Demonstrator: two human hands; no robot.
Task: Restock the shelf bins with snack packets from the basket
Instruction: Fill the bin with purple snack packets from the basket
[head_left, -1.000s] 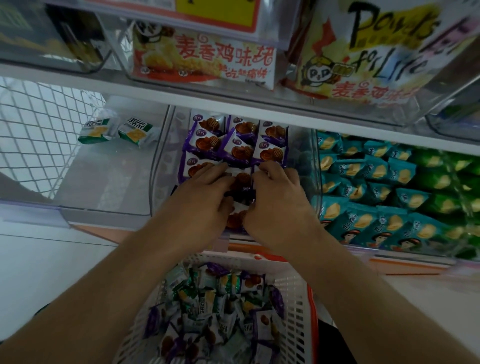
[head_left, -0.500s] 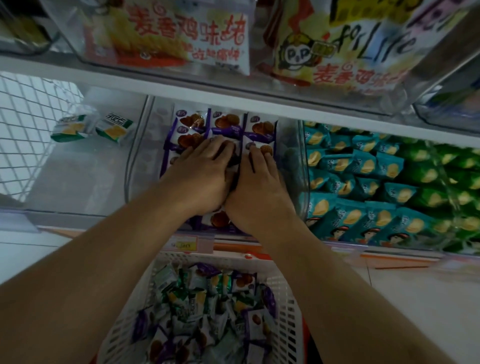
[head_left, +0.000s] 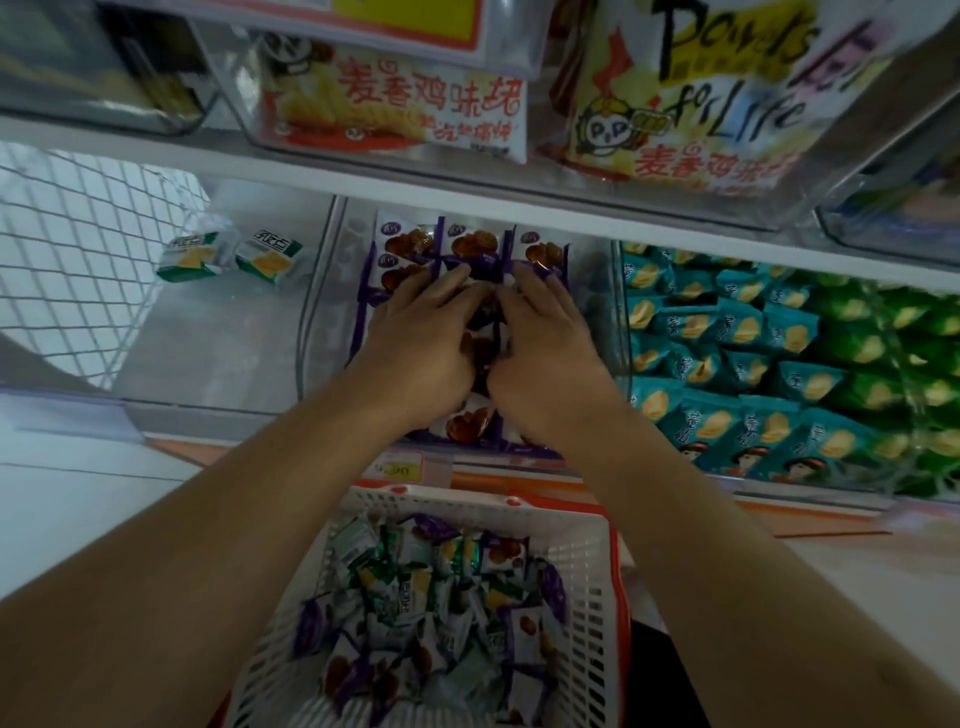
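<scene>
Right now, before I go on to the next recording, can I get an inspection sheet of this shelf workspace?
Surface: white shelf holding clear bins; another shelf above.
Job's things: middle bin holds rows of purple packets; white basket below holds mixed purple and green packets.
Clutter: two green-and-white packets lie alone in the left bin; right bin is full of teal packets and green packets.
Hands: left hand and right hand rest side by side on the purple packets, fingers fairly straight.
Cables: nothing seen.
Surroundings: large snack bags on the upper shelf; yellow price tag on the shelf edge; wire mesh at left.
</scene>
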